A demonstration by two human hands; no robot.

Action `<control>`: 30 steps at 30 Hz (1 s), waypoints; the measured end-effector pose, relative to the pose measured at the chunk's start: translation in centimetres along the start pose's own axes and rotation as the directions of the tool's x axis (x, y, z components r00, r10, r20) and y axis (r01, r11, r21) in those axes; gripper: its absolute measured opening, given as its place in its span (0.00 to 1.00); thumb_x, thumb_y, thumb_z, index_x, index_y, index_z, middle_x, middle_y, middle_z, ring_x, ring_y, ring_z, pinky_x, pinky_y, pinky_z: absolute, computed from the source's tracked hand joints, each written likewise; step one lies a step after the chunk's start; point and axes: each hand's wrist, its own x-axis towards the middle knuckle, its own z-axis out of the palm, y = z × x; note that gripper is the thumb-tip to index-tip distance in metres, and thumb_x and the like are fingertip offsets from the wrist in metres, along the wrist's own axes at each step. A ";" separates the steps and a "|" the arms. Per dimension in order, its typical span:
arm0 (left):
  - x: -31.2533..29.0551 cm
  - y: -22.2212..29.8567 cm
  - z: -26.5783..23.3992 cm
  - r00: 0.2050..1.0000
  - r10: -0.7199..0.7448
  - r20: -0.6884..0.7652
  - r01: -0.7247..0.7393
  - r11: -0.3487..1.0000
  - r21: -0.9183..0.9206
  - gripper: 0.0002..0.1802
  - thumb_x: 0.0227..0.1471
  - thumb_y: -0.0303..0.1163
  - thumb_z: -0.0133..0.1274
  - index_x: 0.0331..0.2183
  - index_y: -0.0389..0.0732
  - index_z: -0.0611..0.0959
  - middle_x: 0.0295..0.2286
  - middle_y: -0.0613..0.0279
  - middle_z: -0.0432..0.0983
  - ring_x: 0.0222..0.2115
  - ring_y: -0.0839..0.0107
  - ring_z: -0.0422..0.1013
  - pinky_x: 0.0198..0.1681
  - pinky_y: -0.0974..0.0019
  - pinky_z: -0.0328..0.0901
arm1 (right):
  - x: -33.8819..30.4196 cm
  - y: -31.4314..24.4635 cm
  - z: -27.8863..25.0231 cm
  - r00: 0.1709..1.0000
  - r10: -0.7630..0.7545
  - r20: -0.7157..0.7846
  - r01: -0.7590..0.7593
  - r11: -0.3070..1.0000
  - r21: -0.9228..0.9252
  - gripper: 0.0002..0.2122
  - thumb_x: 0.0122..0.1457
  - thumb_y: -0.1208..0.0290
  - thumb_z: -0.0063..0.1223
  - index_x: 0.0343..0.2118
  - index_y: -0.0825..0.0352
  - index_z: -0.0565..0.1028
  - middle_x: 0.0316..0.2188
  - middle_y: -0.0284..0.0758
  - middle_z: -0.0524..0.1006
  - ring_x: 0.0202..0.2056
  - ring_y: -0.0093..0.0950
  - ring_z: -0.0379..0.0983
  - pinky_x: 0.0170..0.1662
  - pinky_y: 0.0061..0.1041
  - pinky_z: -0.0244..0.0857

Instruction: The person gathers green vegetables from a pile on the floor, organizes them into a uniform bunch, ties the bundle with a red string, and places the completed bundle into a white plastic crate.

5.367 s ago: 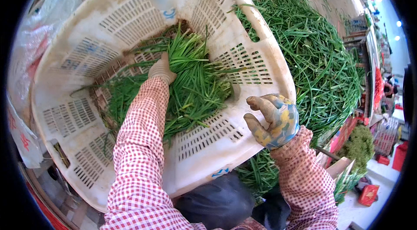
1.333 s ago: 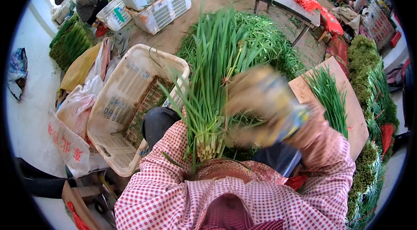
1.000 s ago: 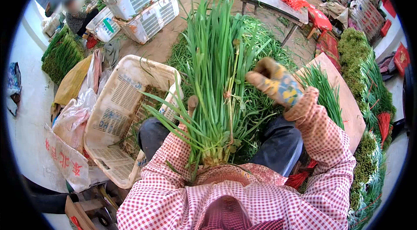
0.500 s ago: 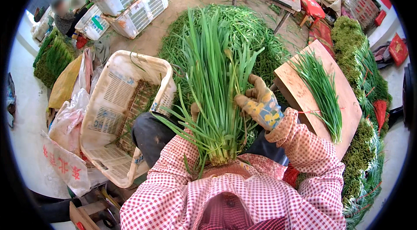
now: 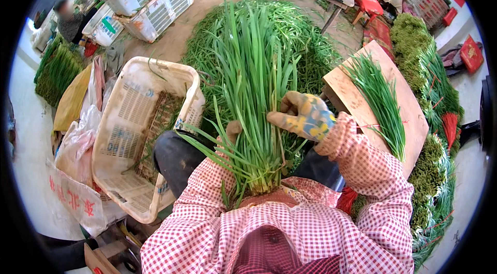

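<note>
An upright bunch of garlic chives rests with its root end in my lap, the long green leaves fanning up and away. My left hand is wrapped behind the bunch's left side; only a little of it shows, the rest hidden by leaves. Against the right edge of the bunch, my gloved right hand has its fingers bent in and its thumb tip on the outer leaves. Whatever may be between those fingertips is too small to make out. A thin brownish stalk runs down that edge.
A big heap of loose chives lies just beyond. To my left stands a white plastic crate; to my right, a board carries a laid bunch. Tied bundles line the far right. Stacked crates and a seated person are behind.
My right hand has moved left, in against the bunch. Leaves standing out at the bunch's right side now sit closer in. The left hand still supports the bunch.
</note>
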 end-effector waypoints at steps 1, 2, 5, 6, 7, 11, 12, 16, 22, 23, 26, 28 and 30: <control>0.2 -0.1 1.1 0.999 -0.011 0.030 0.012 1.000 -0.025 0.38 0.39 0.43 0.58 0.51 0.34 0.70 0.43 0.52 0.74 0.40 0.64 0.73 0.41 0.63 0.72 | 0.7 1.3 0.4 1.000 -0.017 0.010 0.017 1.000 -0.001 0.24 0.51 0.50 0.56 0.31 0.73 0.74 0.24 0.43 0.76 0.28 0.33 0.74 0.31 0.31 0.67; 0.3 0.2 2.4 0.998 -0.012 0.058 0.015 0.999 -0.045 0.38 0.39 0.43 0.57 0.52 0.34 0.70 0.43 0.52 0.73 0.41 0.64 0.72 0.43 0.63 0.70 | 1.2 1.9 0.7 0.999 -0.032 0.031 0.030 0.999 0.041 0.22 0.52 0.52 0.56 0.31 0.73 0.74 0.22 0.42 0.76 0.27 0.31 0.74 0.30 0.30 0.68; 0.4 -1.7 -1.8 0.980 0.141 0.137 -0.121 0.982 -0.145 0.38 0.41 0.44 0.55 0.52 0.34 0.69 0.44 0.50 0.73 0.43 0.63 0.71 0.48 0.60 0.68 | 0.5 0.8 1.0 0.984 0.123 0.129 -0.161 0.922 0.351 0.18 0.53 0.57 0.55 0.29 0.72 0.75 0.19 0.37 0.76 0.21 0.25 0.73 0.26 0.26 0.67; 0.8 -2.6 -4.3 0.970 0.186 0.156 -0.159 0.972 -0.174 0.38 0.41 0.45 0.55 0.53 0.34 0.69 0.45 0.50 0.72 0.43 0.63 0.71 0.48 0.59 0.68 | 0.1 0.7 1.0 0.988 0.131 0.083 -0.152 0.932 0.328 0.15 0.54 0.59 0.55 0.29 0.70 0.74 0.18 0.33 0.75 0.19 0.21 0.72 0.24 0.23 0.66; 1.1 -3.1 -6.3 0.966 0.149 0.210 -0.101 0.970 -0.223 0.38 0.42 0.45 0.55 0.52 0.34 0.69 0.45 0.49 0.72 0.43 0.62 0.71 0.49 0.58 0.67 | -0.7 0.7 1.2 0.982 0.185 0.024 -0.179 0.897 0.405 0.15 0.55 0.59 0.55 0.30 0.70 0.74 0.18 0.34 0.75 0.20 0.20 0.72 0.23 0.22 0.65; 1.6 -3.4 -10.6 0.961 0.165 0.222 -0.107 0.962 -0.250 0.34 0.47 0.46 0.54 0.50 0.32 0.71 0.44 0.46 0.72 0.41 0.58 0.72 0.45 0.53 0.70 | -3.9 1.7 4.1 0.962 0.119 -0.247 0.062 0.784 0.617 0.11 0.56 0.65 0.55 0.30 0.68 0.72 0.19 0.31 0.74 0.20 0.18 0.71 0.23 0.19 0.65; 1.2 -3.0 -9.0 0.972 0.164 0.170 -0.119 0.962 -0.247 0.34 0.49 0.47 0.53 0.50 0.32 0.71 0.45 0.45 0.71 0.41 0.57 0.73 0.44 0.52 0.70 | -4.7 2.5 5.0 0.933 0.121 -0.338 0.176 0.668 0.724 0.09 0.57 0.67 0.55 0.30 0.68 0.71 0.21 0.30 0.74 0.20 0.17 0.70 0.23 0.18 0.65; 0.7 -2.5 -6.0 0.910 0.330 0.250 -0.200 0.880 -0.431 0.34 0.48 0.44 0.55 0.51 0.32 0.69 0.45 0.41 0.69 0.39 0.56 0.73 0.42 0.55 0.72 | -6.0 4.4 7.4 0.862 0.152 -0.484 0.379 0.443 0.813 0.06 0.59 0.71 0.51 0.34 0.65 0.67 0.25 0.28 0.73 0.22 0.17 0.72 0.24 0.18 0.68; 1.0 -0.9 -8.4 0.856 0.283 0.432 -0.157 0.939 -0.305 0.32 0.49 0.46 0.57 0.52 0.41 0.71 0.43 0.57 0.71 0.41 0.60 0.70 0.45 0.54 0.67 | -5.3 9.2 6.0 0.911 0.412 0.017 -0.313 0.664 0.679 0.15 0.57 0.56 0.52 0.31 0.66 0.71 0.19 0.30 0.72 0.17 0.19 0.67 0.20 0.19 0.62; 0.8 -1.1 -8.4 0.884 0.257 0.390 -0.149 0.947 -0.285 0.35 0.48 0.49 0.58 0.52 0.41 0.70 0.41 0.57 0.71 0.40 0.61 0.69 0.44 0.56 0.67 | -5.0 10.1 5.0 0.902 0.409 0.138 -0.419 0.755 0.505 0.16 0.57 0.55 0.52 0.31 0.67 0.71 0.19 0.30 0.71 0.17 0.18 0.66 0.20 0.18 0.62; 0.3 -1.2 -11.1 0.920 0.173 0.351 -0.091 0.967 -0.238 0.39 0.45 0.48 0.60 0.54 0.40 0.68 0.44 0.52 0.69 0.42 0.59 0.70 0.44 0.56 0.68 | -2.3 10.6 0.4 0.957 0.287 -0.044 -0.240 0.868 0.434 0.24 0.54 0.49 0.55 0.35 0.71 0.72 0.19 0.32 0.72 0.19 0.20 0.67 0.20 0.22 0.61; 0.9 -1.5 -13.8 0.911 0.107 0.399 -0.034 0.982 -0.186 0.40 0.43 0.45 0.61 0.55 0.39 0.67 0.48 0.47 0.68 0.45 0.57 0.70 0.46 0.53 0.70 | -0.9 8.7 -2.6 0.992 0.084 -0.091 -0.020 0.832 0.554 0.32 0.52 0.44 0.55 0.44 0.74 0.70 0.26 0.37 0.74 0.27 0.22 0.71 0.26 0.23 0.64; 2.1 -1.0 -14.0 0.883 0.050 0.466 0.012 0.991 -0.130 0.37 0.43 0.36 0.62 0.54 0.34 0.68 0.47 0.46 0.70 0.44 0.57 0.72 0.45 0.52 0.71 | 1.6 7.6 -3.2 0.983 -0.156 -0.091 0.180 0.780 0.599 0.36 0.52 0.43 0.54 0.52 0.74 0.64 0.37 0.42 0.75 0.38 0.24 0.72 0.37 0.24 0.67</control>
